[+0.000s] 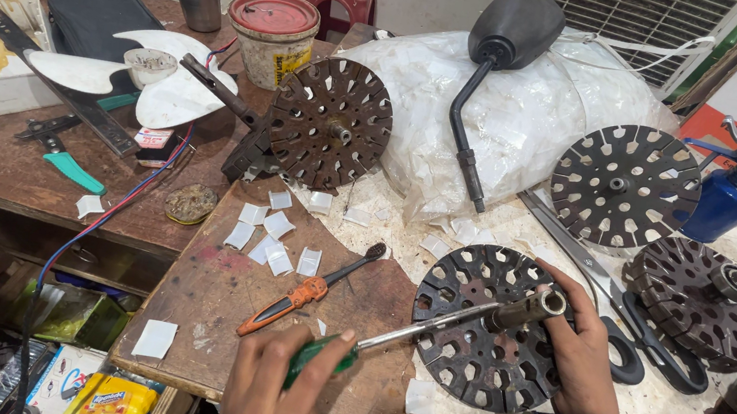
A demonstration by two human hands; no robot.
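Left-hand fingers wrap tight round the green handle of a screwdriver, its steel shaft running up-right to the slotted disc. Right hand cups the far edge of that disc, a dark motor core w/ a stub shaft sticking up at centre, fingers curled closed on rim & shaft base. The core lies flat near the front edge of the wooden surface, between the two hands.

Judging by its stacked metal build, the core looks heavy, stiff & rough-edged, not fragile; best gripped by the rim or the shaft, as now, w/ slots left clear.

Further out: an orange-handled tool just left, white paper slips scattered, black-handled scissors to the right. Three more slotted cores stand or lie behind, plus a blue oil can, a bag of white scraps under a black mirror, a white fan blade & a red-lidded tub. Cluttered repair shop; cardboard box & grille at rear.
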